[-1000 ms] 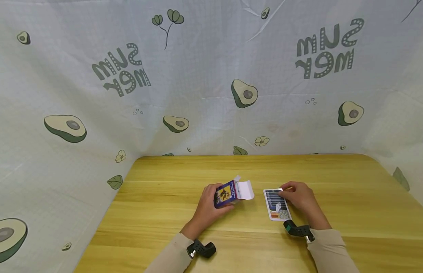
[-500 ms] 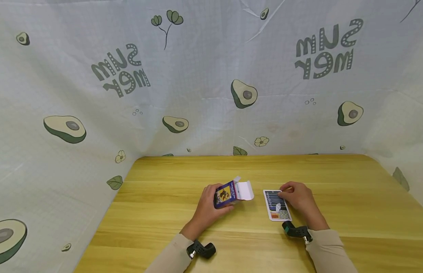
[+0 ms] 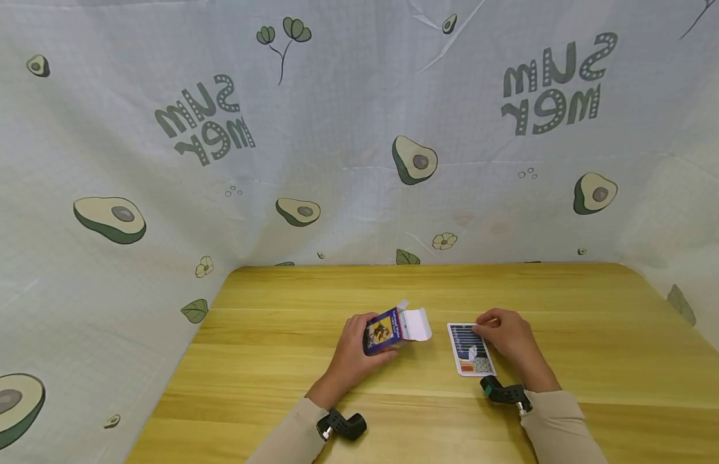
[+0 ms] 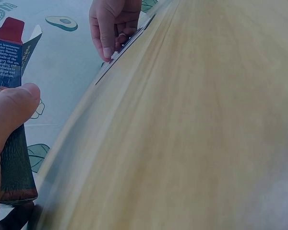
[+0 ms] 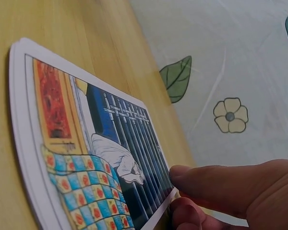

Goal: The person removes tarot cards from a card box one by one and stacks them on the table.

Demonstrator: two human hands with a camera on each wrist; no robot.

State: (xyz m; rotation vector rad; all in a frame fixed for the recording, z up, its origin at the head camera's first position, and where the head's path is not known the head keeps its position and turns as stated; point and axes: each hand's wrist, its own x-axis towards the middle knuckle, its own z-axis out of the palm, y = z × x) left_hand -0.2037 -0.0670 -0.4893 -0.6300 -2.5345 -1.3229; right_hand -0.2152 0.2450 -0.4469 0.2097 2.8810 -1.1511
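My left hand (image 3: 355, 354) grips a blue-purple tarot card box (image 3: 380, 331), thumb on the near side and fingers around the far side. The box's white end flap (image 3: 417, 323) stands open toward the right. In the left wrist view, printed text shows on the box (image 4: 8, 62). To the right, a thin stack of tarot cards (image 3: 467, 351) lies picture side up on the table. My right hand (image 3: 510, 336) pinches its far right corner. Up close in the right wrist view, the top card (image 5: 105, 158) shows a row of swords, a white figure and a checkered quilt; the thumb (image 5: 206, 184) touches its edge.
The wooden table (image 3: 278, 309) extends around both hands. A pale cloth (image 3: 348, 129) printed with avocados hangs behind it and along the sides. A black wrist camera (image 3: 341, 425) sits on the left wrist, another black camera (image 3: 506, 391) on the right.
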